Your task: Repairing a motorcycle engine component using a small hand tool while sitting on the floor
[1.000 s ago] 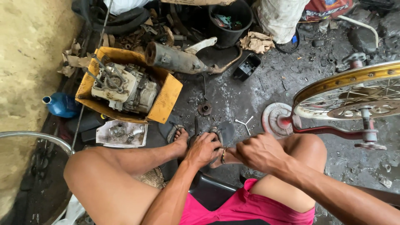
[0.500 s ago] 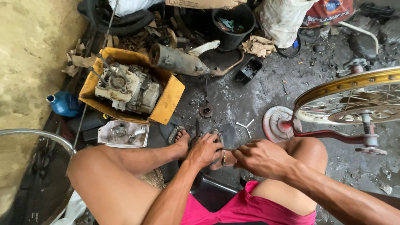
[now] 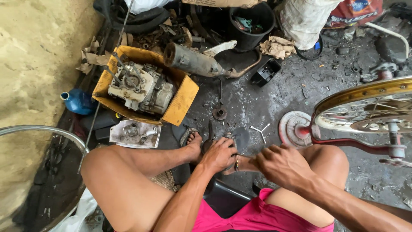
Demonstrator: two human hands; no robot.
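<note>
Small dark metal part [image 3: 209, 145], its exact kind too obscured to be told, is seen on the grimy workshop floor [image 3: 274, 107] between the person's bare feet, just under the left hand [image 3: 219, 154]. The left hand is curled down over this part, fingers bent together and closed on it, with a ring visible at its lower edge. The right hand [image 3: 281, 165] is held just beside the left, above the right knee, with fingers loosely bent; whether anything is pinched in it cannot be told. Both forearms are extended forward over pink shorts [image 3: 253, 215], and the left foot [image 3: 194, 146] is rested in a sandal close to the left hand. A three-armed wrench [image 3: 260, 130] is laid on the floor just beyond the hands. To the right, a spoked wheel with a gold rim [image 3: 365, 92] is mounted on a red stand [image 3: 339, 139] with a round base. At upper left, an engine block [image 3: 139, 88] is seated in a yellow tray [image 3: 182, 103], and an exhaust pipe [image 3: 195, 60] is laid against its far corner. A blue oil jug [image 3: 78, 102] is placed beside the tray, near the wall, and a black bucket [image 3: 251, 23] is stood at the top of the view.
</note>
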